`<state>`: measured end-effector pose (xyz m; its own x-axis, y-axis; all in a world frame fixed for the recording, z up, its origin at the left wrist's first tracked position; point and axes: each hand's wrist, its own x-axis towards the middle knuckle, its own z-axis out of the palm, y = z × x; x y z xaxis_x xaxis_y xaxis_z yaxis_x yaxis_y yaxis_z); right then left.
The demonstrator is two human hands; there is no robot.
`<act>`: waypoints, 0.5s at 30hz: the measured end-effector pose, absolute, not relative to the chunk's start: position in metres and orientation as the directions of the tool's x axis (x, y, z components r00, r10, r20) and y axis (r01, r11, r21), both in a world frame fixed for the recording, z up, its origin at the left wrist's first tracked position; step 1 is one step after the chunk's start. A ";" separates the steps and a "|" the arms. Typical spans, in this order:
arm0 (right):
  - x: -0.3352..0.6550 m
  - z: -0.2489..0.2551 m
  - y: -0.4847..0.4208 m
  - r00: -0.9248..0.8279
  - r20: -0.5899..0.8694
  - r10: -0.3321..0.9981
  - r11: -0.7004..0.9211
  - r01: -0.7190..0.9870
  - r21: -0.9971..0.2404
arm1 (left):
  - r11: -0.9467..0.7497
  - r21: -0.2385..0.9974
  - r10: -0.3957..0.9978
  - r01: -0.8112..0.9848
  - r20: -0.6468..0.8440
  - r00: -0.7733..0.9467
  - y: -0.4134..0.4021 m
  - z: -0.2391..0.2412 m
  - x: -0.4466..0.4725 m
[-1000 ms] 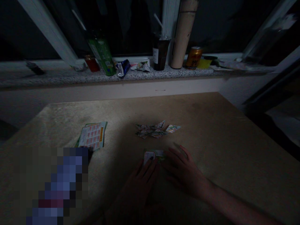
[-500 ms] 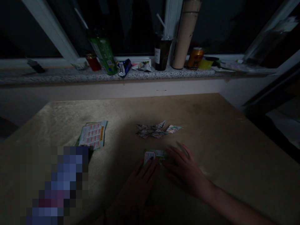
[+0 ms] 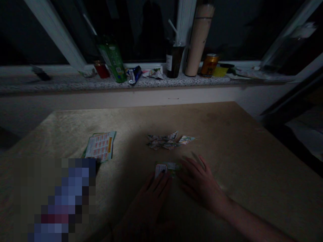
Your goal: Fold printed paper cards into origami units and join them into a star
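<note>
A small printed paper slip (image 3: 173, 165), green with a white label-like patch at its left, lies flat on the table in front of me. My left hand (image 3: 153, 190) rests on its near left part, fingers outstretched and flat. Beside the slip's right end is my right hand (image 3: 199, 178), palm down with its fingers spread; in the dim light I cannot tell whether the fingertips touch the paper. Just beyond the slip are several folded paper pieces with pointed ends (image 3: 164, 143), and a separate pointed one (image 3: 186, 139) sits at their right.
A stack of printed slips (image 3: 100, 146) lies to the left, near a blurred-out blue shape (image 3: 69, 195). Along the stone windowsill (image 3: 148, 82) stand a green bottle (image 3: 116, 64), a dark cup with a straw (image 3: 174, 62), a tall beige flask (image 3: 199, 43) and an orange can (image 3: 210, 65).
My right hand has shifted very slightly to the right. The left hand stays on the slip, and the whole view has moved a little.
</note>
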<state>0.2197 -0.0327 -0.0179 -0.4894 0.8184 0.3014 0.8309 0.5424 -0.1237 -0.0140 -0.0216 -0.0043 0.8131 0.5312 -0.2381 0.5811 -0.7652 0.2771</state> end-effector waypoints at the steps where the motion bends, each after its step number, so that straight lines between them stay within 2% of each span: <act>1: 0.220 -0.018 -0.033 -0.490 0.308 0.816 0.544 0.831 -0.120 | -0.767 0.278 0.531 0.578 -0.230 0.815 -0.022 -0.003 -0.014; 8: 0.220 -0.018 -0.033 -0.484 0.300 0.822 0.534 0.838 -0.114 | -0.774 0.236 0.553 0.588 -0.201 0.809 -0.024 -0.007 -0.013; 15: 0.221 -0.019 -0.030 -0.472 0.328 0.818 0.526 0.845 -0.098 | -0.778 0.269 0.527 0.568 -0.213 0.823 -0.023 -0.005 -0.015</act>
